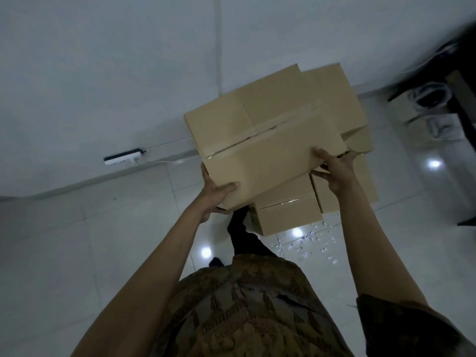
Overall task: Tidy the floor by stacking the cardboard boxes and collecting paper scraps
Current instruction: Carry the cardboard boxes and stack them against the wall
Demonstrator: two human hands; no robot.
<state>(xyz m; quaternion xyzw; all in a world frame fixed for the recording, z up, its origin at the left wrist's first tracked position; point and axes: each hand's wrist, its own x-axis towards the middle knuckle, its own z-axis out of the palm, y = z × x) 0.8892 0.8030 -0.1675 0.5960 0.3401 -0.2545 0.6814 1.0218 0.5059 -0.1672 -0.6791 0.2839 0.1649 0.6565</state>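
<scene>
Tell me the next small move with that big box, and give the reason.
Probably lower the big box onto the boxes below and square it up. Both hands, left and right, grip its near corners, and it hangs tilted right above the pile. The paper scraps on the floor can wait.

Both bare arms reach forward from the lower frame toward its centre. The left hand grips the cardboard box at its near left corner, thumb on top. The right hand clasps its right edge, fingers curled.
</scene>
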